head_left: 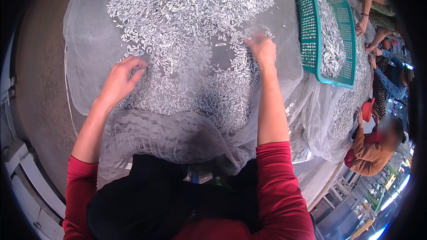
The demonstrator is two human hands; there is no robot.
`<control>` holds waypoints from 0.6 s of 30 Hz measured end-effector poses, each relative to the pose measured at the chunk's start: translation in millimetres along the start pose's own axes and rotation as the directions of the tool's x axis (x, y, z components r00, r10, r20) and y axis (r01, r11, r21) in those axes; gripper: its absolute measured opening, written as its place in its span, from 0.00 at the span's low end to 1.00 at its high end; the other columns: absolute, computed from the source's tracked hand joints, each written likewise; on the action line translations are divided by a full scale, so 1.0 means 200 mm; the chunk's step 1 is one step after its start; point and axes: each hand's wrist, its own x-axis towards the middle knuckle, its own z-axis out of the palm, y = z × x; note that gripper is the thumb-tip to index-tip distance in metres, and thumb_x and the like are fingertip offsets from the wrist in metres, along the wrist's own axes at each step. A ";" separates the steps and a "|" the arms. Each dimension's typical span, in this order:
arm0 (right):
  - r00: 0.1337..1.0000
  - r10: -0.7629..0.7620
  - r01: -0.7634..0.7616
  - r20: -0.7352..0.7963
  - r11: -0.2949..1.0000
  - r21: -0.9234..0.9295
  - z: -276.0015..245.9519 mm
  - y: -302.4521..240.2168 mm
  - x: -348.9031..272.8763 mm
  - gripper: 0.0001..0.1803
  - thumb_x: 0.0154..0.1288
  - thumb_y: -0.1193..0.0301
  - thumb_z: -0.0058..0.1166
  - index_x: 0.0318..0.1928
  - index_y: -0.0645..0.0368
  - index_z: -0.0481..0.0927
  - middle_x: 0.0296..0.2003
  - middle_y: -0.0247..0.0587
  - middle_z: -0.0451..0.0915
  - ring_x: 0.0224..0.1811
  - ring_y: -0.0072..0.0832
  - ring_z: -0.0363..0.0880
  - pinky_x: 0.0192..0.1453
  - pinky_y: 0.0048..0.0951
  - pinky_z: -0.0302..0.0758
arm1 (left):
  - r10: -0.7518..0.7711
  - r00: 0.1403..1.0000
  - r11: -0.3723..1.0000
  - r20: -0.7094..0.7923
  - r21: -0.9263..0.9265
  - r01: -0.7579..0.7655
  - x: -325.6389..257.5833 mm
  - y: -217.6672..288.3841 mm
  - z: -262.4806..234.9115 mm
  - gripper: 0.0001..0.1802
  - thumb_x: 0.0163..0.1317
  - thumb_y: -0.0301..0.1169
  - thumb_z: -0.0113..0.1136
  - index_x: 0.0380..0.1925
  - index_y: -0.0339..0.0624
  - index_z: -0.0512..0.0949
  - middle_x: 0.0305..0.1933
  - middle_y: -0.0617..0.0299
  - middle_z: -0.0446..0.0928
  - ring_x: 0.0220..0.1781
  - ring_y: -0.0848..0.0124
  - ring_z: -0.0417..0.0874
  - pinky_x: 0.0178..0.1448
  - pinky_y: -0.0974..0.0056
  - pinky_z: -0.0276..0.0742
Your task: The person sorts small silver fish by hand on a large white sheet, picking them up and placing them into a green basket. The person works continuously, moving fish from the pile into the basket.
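Before me spreads a heap of small, silvery, oblong pieces, on a grey surface covered with sheer white netting. At the heap's left edge is my left hand, its fingers bent and the thumb apart, with nothing visible between them. My right hand reaches down to the pieces on the right side; its fingertips are smeared by motion, so whether they hold any is hidden. Between the hands, a longer pale loop-shaped piece lies on a bare grey patch.
A teal plastic basket with more silvery pieces stands to the right. Beyond it, co-workers' hands are over another spread of pieces. One person there has a red bowl close by. Bunched netting hangs over the near edge.
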 end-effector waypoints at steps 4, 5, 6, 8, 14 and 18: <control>0.995 0.035 -0.051 0.090 0.980 0.190 -0.01 0.03 0.01 0.16 0.50 0.59 0.68 0.38 0.53 0.85 0.33 0.42 0.84 0.39 0.33 0.82 0.45 0.34 0.76 | 0.003 1.000 1.000 -0.004 0.009 -0.003 0.00 0.01 0.01 0.10 0.60 0.27 0.55 0.41 0.37 0.78 0.44 0.52 0.79 0.48 0.53 0.79 0.53 0.57 0.73; 0.990 0.019 -0.064 0.139 0.943 0.326 -0.02 0.05 0.01 0.15 0.51 0.61 0.67 0.38 0.55 0.85 0.31 0.40 0.84 0.37 0.30 0.81 0.44 0.32 0.76 | -0.012 1.000 1.000 0.001 0.005 0.012 0.00 0.01 0.01 0.10 0.60 0.27 0.55 0.41 0.37 0.78 0.44 0.52 0.79 0.49 0.53 0.79 0.53 0.57 0.73; 0.982 0.066 -0.136 0.179 0.899 0.416 -0.02 0.06 0.02 0.14 0.52 0.63 0.67 0.38 0.56 0.85 0.30 0.38 0.83 0.36 0.28 0.80 0.42 0.30 0.76 | -0.027 1.000 1.000 0.006 0.000 0.027 0.00 0.01 0.01 0.10 0.60 0.27 0.55 0.41 0.37 0.78 0.44 0.52 0.79 0.49 0.53 0.79 0.53 0.57 0.73; 0.952 0.073 -0.241 0.297 0.778 0.581 -0.07 0.11 0.01 0.13 0.54 0.69 0.62 0.40 0.61 0.84 0.25 0.32 0.79 0.28 0.21 0.73 0.34 0.24 0.70 | -0.030 0.999 1.000 0.019 -0.002 0.030 0.00 0.02 0.02 0.10 0.60 0.27 0.55 0.41 0.37 0.78 0.44 0.52 0.79 0.49 0.53 0.79 0.53 0.57 0.73; 0.699 -0.095 0.414 -0.709 0.862 0.293 -0.56 0.36 0.14 0.09 0.62 0.68 0.58 0.35 0.62 0.81 0.28 0.33 0.80 0.31 0.21 0.74 0.39 0.25 0.72 | -0.016 1.000 1.000 0.021 0.020 0.015 -0.02 0.02 0.01 0.10 0.60 0.26 0.55 0.40 0.37 0.78 0.45 0.52 0.79 0.49 0.53 0.79 0.53 0.58 0.73; 0.756 0.004 0.053 -0.654 0.996 0.067 -0.91 0.65 0.39 0.17 0.56 0.57 0.63 0.41 0.54 0.82 0.32 0.42 0.81 0.33 0.34 0.78 0.40 0.35 0.73 | -0.048 0.999 0.999 0.024 0.025 0.048 -0.04 0.02 0.00 0.09 0.59 0.25 0.56 0.40 0.36 0.78 0.45 0.52 0.79 0.50 0.53 0.79 0.53 0.58 0.73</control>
